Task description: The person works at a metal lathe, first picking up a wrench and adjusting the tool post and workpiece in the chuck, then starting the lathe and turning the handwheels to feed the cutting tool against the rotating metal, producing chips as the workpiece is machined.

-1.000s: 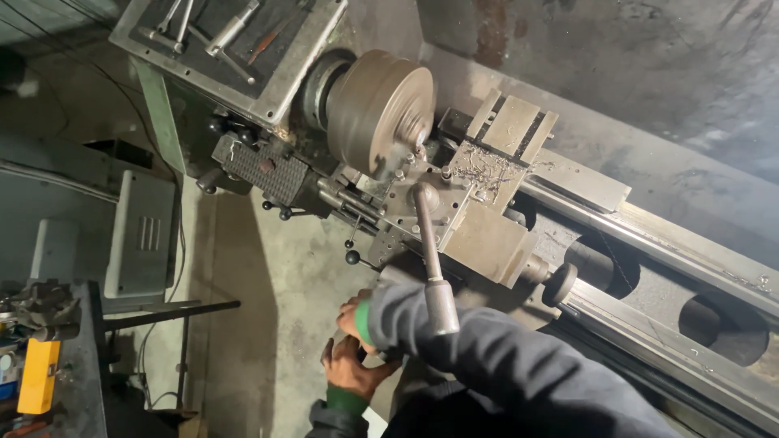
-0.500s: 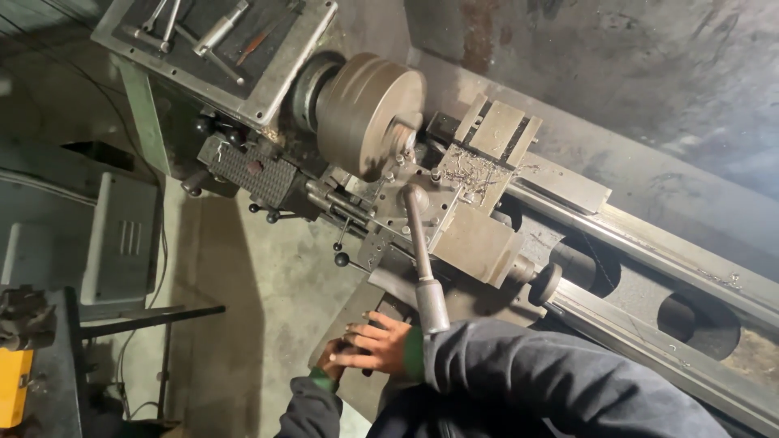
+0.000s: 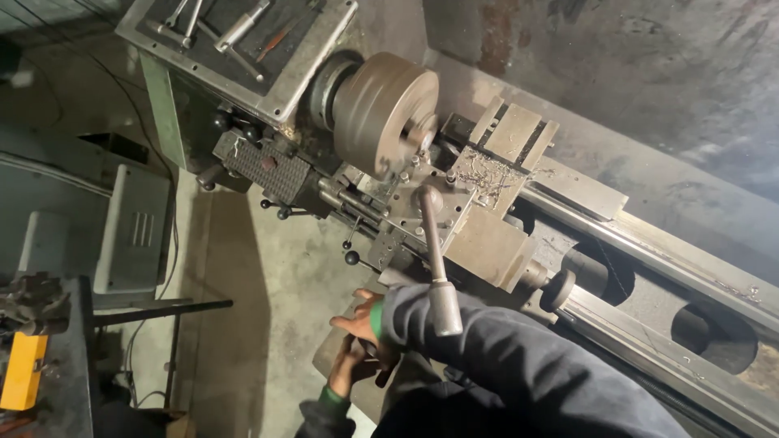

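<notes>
- A yellow box-shaped item [image 3: 23, 371] lies on the dark bench at our far left; we cannot tell what it is.
- Our right hand [image 3: 357, 318] and left hand [image 3: 347, 367] meet low at the lathe's [image 3: 487, 211] front, below the long lever handle [image 3: 438, 259].
- We see a small dark part [image 3: 375, 355] between both hands; the grip is hidden, so we cannot tell whether the fingers clamp it.
- Our right forearm, in a dark sleeve, crosses under the lever's grip end.

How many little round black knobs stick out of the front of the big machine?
3 show clearly: small black ball knobs on thin levers below the grey metal lathe, above the two hands. More may hide in shadow.
</notes>
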